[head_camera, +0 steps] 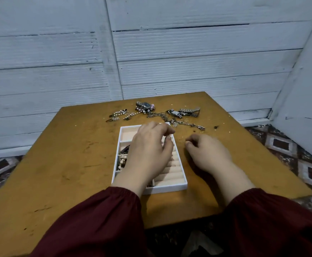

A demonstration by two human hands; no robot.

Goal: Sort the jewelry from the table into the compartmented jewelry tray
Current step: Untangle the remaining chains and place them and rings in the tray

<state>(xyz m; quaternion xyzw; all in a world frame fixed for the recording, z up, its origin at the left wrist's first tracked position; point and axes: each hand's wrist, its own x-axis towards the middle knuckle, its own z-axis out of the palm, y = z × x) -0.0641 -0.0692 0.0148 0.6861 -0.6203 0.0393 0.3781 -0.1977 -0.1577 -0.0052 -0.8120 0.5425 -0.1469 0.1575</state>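
A: Surface and room?
B: Ochre wooden desk [58,164], scratched and flecked, carrying a white jewelry tray [170,189] at mid-width. Behind the tray, white ribbed wall panels [188,62], with one more white panel [309,89] off to the tray's right. Patterned floor [281,145] to the left and right of the tray, below desk level.

A: Loose jewelry?
B: Heaped on the desk just beyond the tray's far edge. A dark-dialled wristwatch [146,105] straight behind the tray, a second watch [186,111] with a steel band further right. Pearl-bead strands [119,113] toward the far left. A metal link chain [192,124] off the far right corner, with a small ring [186,120] just beside it.

A: Inside the tray?
B: Down the left side, a column of square compartments: the farthest showing pale lining, the next holding a dark piece [125,149], the third holding beaded pieces [122,161]. On the right side, pale ring rolls [176,164].

A: And the left hand [149,151]?
B: Over the tray's middle, palm down, fingers curled, thumb tip drawn close to the forefinger above the ring rolls. Pinching something or not: cannot tell, too small and blurred.

A: And the right hand [207,151]?
B: Just right of the tray and apart from it, resting on the desk, fingers loosely curled under. Dark red sleeves [103,219] gathered at both wrists, nearer than the tray.
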